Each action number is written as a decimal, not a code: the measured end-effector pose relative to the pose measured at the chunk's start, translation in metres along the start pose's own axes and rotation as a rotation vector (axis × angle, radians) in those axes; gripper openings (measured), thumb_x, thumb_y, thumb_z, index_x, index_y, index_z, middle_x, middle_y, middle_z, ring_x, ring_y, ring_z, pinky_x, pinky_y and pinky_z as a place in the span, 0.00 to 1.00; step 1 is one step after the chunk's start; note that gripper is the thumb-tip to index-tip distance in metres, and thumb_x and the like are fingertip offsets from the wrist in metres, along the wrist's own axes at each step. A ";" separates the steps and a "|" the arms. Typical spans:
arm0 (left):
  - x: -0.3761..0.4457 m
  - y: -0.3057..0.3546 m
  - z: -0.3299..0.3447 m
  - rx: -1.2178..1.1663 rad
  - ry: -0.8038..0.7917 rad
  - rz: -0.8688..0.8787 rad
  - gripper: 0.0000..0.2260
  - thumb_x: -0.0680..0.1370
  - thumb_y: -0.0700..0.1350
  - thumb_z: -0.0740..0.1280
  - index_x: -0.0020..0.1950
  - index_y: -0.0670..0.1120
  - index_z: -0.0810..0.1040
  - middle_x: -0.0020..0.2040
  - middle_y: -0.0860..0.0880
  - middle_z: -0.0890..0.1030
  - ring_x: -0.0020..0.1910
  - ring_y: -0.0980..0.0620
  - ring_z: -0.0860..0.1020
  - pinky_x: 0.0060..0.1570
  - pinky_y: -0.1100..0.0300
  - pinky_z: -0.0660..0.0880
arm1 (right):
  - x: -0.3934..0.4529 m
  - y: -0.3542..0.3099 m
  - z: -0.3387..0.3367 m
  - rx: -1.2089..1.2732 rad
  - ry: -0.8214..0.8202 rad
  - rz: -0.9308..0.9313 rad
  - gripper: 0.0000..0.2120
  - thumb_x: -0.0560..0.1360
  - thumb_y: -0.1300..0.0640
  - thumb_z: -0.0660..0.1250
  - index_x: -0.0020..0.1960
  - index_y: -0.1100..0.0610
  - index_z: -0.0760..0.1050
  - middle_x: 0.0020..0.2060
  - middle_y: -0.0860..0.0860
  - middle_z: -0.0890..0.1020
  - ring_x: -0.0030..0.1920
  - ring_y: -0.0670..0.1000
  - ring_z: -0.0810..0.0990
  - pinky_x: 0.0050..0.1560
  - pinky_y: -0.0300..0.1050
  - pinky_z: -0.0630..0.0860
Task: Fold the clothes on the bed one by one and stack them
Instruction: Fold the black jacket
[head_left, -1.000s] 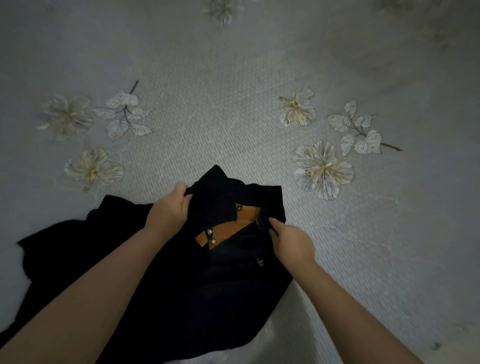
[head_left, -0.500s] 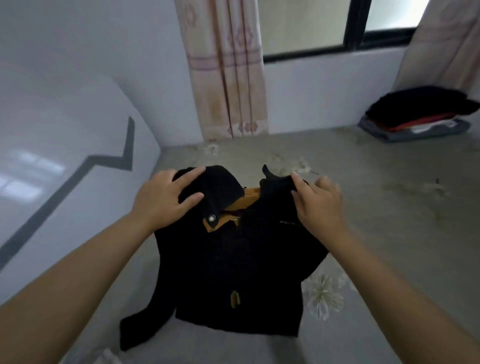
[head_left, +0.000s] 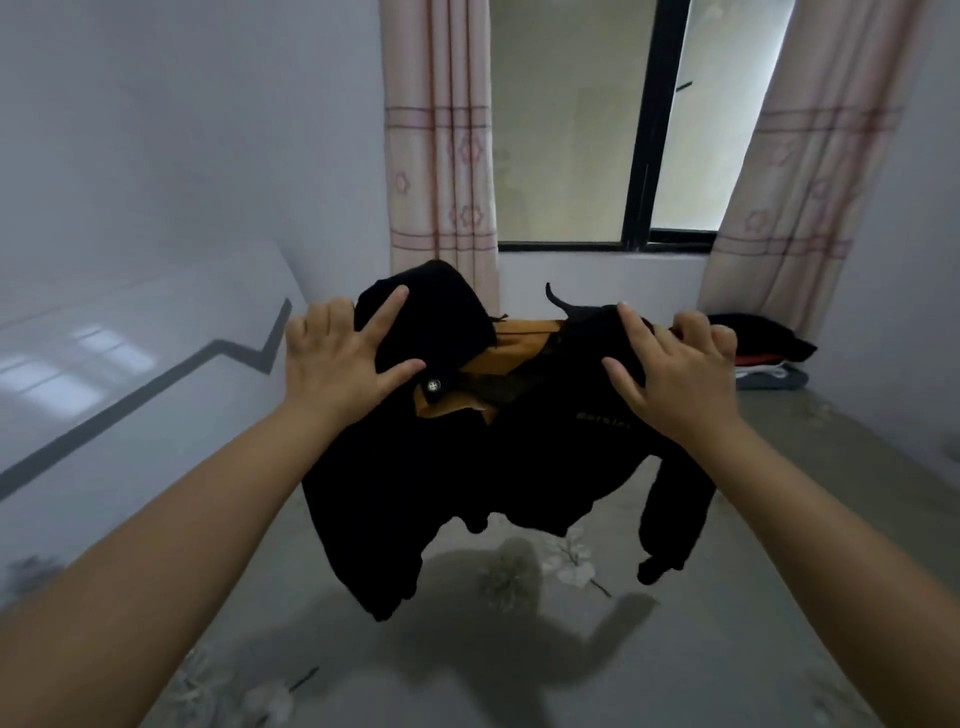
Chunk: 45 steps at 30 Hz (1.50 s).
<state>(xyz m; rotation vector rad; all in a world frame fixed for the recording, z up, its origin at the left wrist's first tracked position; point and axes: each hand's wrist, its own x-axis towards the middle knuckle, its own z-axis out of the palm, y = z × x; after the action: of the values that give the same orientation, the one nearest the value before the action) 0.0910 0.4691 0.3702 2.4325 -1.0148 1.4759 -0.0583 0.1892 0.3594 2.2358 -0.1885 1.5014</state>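
A black jacket (head_left: 493, 457) with an orange-brown collar lining is held up in the air above the bed (head_left: 727, 649), clear of the sheet. It is gripped at the two shoulders, with the collar opening turned toward the camera. A round snap button (head_left: 432, 385) is visible on the collar tab, just beside the thumb of the left hand. One sleeve hangs down at the lower left and the other sleeve hangs at the right, below the wrist of the right hand. A dark shadow of the garment is cast on the sheet directly below.

The jacket's left shoulder is held by the left hand (head_left: 337, 364); the fingers are spread over the front of the fabric, with the index finger extended upward and the thumb pointed toward the button. The jacket's right shoulder is held by the right hand (head_left: 675, 374); its fingers are curled over the top edge of the fabric, and the thumb is laid against the front.

The bed is covered by a grey sheet printed with pale flowers. A stack of folded clothes (head_left: 763, 358) is located at the far right corner of the bed, well apart from the jacket. Behind it, a window (head_left: 660, 130) with a black frame is flanked by checked curtains (head_left: 441, 156). A white wall panel with a grey zigzag stripe (head_left: 156, 387) is seen at the left.
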 end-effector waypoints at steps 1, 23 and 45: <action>0.002 0.011 -0.007 -0.029 0.007 -0.014 0.32 0.73 0.66 0.48 0.70 0.49 0.62 0.41 0.36 0.71 0.38 0.46 0.57 0.36 0.53 0.52 | -0.003 0.014 -0.010 -0.014 0.001 -0.011 0.26 0.78 0.43 0.48 0.60 0.59 0.74 0.36 0.51 0.83 0.48 0.54 0.68 0.41 0.47 0.58; -0.120 0.253 0.325 -0.007 -0.869 -0.026 0.32 0.72 0.66 0.45 0.65 0.52 0.74 0.38 0.43 0.75 0.32 0.46 0.71 0.32 0.58 0.68 | -0.297 0.107 0.265 0.205 -1.225 0.021 0.44 0.71 0.33 0.29 0.69 0.58 0.66 0.63 0.52 0.75 0.59 0.57 0.74 0.46 0.50 0.70; -0.182 0.290 0.582 -0.187 -1.051 -0.216 0.30 0.77 0.51 0.62 0.75 0.47 0.54 0.74 0.34 0.51 0.73 0.35 0.49 0.68 0.39 0.45 | -0.404 0.076 0.470 0.161 -1.610 0.274 0.30 0.78 0.40 0.45 0.74 0.47 0.37 0.75 0.53 0.38 0.74 0.59 0.38 0.70 0.60 0.47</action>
<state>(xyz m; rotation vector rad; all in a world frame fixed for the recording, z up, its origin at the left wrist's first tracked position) 0.2957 0.0876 -0.1473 3.0063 -0.8692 -0.0647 0.1504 -0.1317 -0.1336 3.0235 -0.8404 -0.5687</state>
